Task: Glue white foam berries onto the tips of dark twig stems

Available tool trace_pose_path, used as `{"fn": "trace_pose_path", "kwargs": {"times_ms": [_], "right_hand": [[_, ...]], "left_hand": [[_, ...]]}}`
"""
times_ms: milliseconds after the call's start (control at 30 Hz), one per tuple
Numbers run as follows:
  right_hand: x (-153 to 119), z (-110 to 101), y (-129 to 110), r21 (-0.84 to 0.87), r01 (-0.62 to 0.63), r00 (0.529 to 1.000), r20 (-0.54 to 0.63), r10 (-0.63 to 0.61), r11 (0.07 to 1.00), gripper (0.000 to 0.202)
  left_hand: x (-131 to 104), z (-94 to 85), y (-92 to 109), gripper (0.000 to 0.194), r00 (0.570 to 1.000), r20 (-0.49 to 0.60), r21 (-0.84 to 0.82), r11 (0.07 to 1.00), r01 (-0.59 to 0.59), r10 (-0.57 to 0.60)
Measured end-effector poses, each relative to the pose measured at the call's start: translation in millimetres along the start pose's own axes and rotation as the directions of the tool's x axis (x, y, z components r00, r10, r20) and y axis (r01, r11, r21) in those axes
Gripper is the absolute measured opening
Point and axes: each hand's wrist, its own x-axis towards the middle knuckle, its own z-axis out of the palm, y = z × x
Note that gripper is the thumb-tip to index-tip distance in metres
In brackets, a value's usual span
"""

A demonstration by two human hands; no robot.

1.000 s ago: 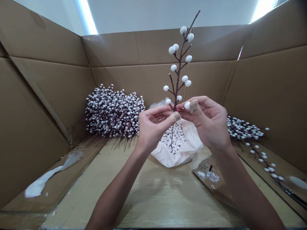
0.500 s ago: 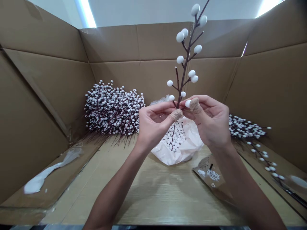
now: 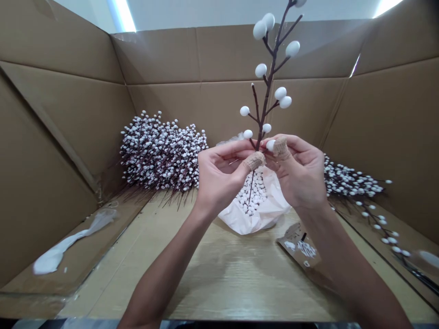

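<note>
A dark brown stem (image 3: 269, 91) with white berries on short twigs stands upright, its top cut off by the frame. Near its lower end my left hand (image 3: 224, 171) pinches it between a taped thumb and fingers. Just right of the stem, my right hand (image 3: 300, 171) holds a white berry (image 3: 270, 145) between its taped thumb and fingers, close beside the stem. Two bare twig tips show higher up. Below and behind the hands is a white plastic bag (image 3: 254, 221) of loose white berries (image 3: 254, 194), partly hidden by the hands.
Cardboard walls (image 3: 164, 57) surround the table (image 3: 212, 274). Berry stems are piled at back left (image 3: 161, 155), with more at right (image 3: 350, 178). A brown cardboard piece (image 3: 291, 242) with white bits lies near my right forearm. White plastic (image 3: 55, 258) lies at left; a tape roll (image 3: 428, 259) is far right.
The stem has come slightly nearer and tilts a little more to the right. The view has shifted slightly. Both hands keep their pinches, with the white berry still beside the stem.
</note>
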Motion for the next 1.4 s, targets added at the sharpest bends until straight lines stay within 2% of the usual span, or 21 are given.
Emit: {"fn": "trace_pose_path", "kwargs": {"times_ms": [333, 600, 767, 867, 933, 1000, 1100, 1167, 1300, 1400], "right_hand": [[0, 1, 6, -0.048, 0.014, 1.000, -0.023, -0.015, 0.999, 0.022], [1, 1, 9, -0.001, -0.007, 0.999, -0.045, 0.007, 1.000, 0.019], [5, -3, 13, 0.051, -0.035, 0.999, 0.012, 0.035, 0.998, 0.014], [9, -9, 10, 0.071, -0.113, 0.992, 0.073, 0.108, 0.991, 0.019], [12, -15, 6, 0.047, -0.181, 0.977, 0.124, 0.174, 0.982, 0.027], [14, -21, 3, -0.062, -0.266, 0.939, 0.209, 0.273, 0.962, 0.036], [13, -24, 3, -0.310, -0.360, 0.816, 0.352, 0.458, 0.880, 0.041], [10, -20, 6, -0.407, -0.352, 0.772, 0.383, 0.507, 0.843, 0.035], [4, -9, 12, -0.424, -0.325, 0.807, 0.341, 0.481, 0.845, 0.021], [3, -7, 15, -0.394, -0.355, 0.814, 0.315, 0.488, 0.848, 0.021]], "left_hand": [[4, -2.2, -7, 0.013, 1.000, 0.012, -0.010, 1.000, 0.010, -0.009], [5, -1.8, -9, 0.011, 1.000, -0.001, 0.010, 1.000, 0.013, -0.013], [8, -4.5, -14, 0.014, 0.999, -0.003, -0.015, 0.999, 0.047, -0.047], [11, -8.0, -18, 0.017, 0.995, -0.011, -0.033, 0.995, 0.098, -0.098], [14, -11.0, -20, 0.019, 0.989, -0.031, -0.065, 0.988, 0.143, -0.146], [17, -14.3, -21, 0.020, 0.979, -0.047, -0.115, 0.974, 0.193, -0.200], [21, -18.9, -23, 0.021, 0.963, -0.064, -0.200, 0.949, 0.246, -0.263], [22, -20.6, -24, 0.022, 0.954, -0.079, -0.245, 0.933, 0.264, -0.290], [24, -22.6, -27, 0.024, 0.946, -0.099, -0.238, 0.931, 0.278, -0.308], [27, -30.1, -22, 0.030, 0.958, -0.094, -0.051, 0.962, 0.267, -0.271]]}}
